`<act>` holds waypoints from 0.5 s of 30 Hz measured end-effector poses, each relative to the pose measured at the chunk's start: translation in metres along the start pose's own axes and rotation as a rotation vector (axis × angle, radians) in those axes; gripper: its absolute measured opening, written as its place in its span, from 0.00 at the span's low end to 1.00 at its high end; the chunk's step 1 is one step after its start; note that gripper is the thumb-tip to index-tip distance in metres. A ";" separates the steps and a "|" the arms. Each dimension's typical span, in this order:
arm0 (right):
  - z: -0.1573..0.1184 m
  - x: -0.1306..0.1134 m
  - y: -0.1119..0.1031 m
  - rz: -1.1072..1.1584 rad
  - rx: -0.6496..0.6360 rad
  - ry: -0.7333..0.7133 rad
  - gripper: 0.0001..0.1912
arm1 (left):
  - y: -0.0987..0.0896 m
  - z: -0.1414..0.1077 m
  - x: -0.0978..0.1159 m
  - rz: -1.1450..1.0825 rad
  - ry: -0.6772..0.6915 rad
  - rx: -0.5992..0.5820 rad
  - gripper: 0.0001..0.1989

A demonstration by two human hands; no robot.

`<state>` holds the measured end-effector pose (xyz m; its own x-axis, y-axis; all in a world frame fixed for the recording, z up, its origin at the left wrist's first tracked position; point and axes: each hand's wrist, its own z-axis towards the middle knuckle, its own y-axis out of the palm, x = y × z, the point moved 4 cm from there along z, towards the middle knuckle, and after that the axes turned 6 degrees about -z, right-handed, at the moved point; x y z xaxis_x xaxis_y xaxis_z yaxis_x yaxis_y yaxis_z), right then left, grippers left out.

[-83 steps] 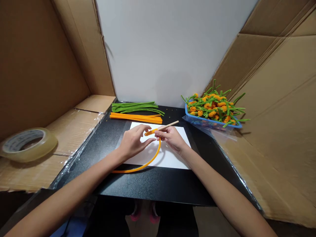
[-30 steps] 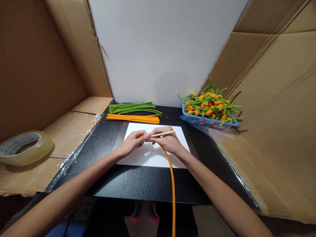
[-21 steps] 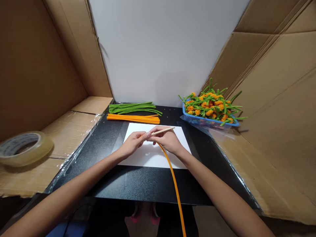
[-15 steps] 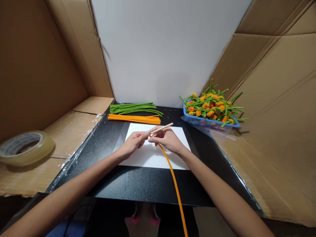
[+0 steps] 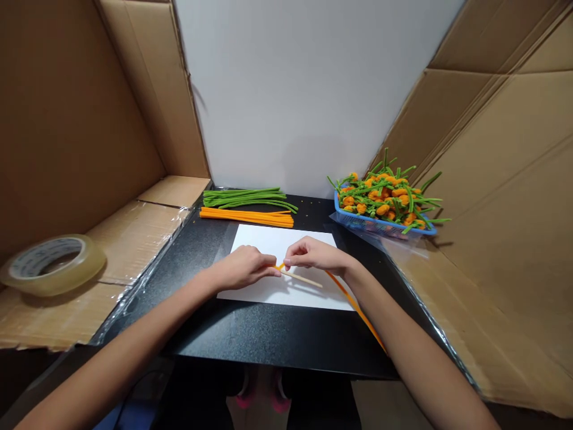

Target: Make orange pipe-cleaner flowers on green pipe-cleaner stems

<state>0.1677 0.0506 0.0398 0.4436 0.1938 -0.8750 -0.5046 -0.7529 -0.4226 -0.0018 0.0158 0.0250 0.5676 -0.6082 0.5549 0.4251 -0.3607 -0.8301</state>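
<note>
Over a white sheet of paper (image 5: 255, 291), my left hand (image 5: 250, 264) is closed on one end of a thin wooden stick (image 5: 304, 279) and the tip of an orange pipe cleaner beside it. The stick's free end points right and slightly towards me. My right hand (image 5: 311, 253) pinches the orange pipe cleaner (image 5: 356, 306) a short way from the stick. A short stretch of it shows between the two hands. Its long tail runs out beneath the right wrist, down past the table's front edge. The left fingertips partly hide where stick and pipe cleaner meet.
Green pipe cleaners (image 5: 246, 198) and orange pipe cleaners (image 5: 246, 216) lie in bundles behind the paper. A blue basket (image 5: 376, 224) of orange-and-green pipe-cleaner pieces stands at back right. A roll of clear tape (image 5: 85, 269) rests on cardboard at left. Cardboard walls (image 5: 505, 197) flank the black table (image 5: 215, 334).
The stick has swung from pointing up and right to pointing right and slightly down. My right hand has moved right, drawing the pipe cleaner's tail rightward. The view has shifted slightly.
</note>
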 end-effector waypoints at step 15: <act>0.012 -0.005 0.014 -0.133 0.453 -0.165 0.15 | -0.013 0.002 -0.021 -0.551 -0.166 0.493 0.25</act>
<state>0.1495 0.0466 0.0358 0.4210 0.3940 -0.8170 -0.7389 -0.3733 -0.5609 -0.0179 0.0344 0.0239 0.2635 -0.3027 0.9159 0.9220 -0.2001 -0.3314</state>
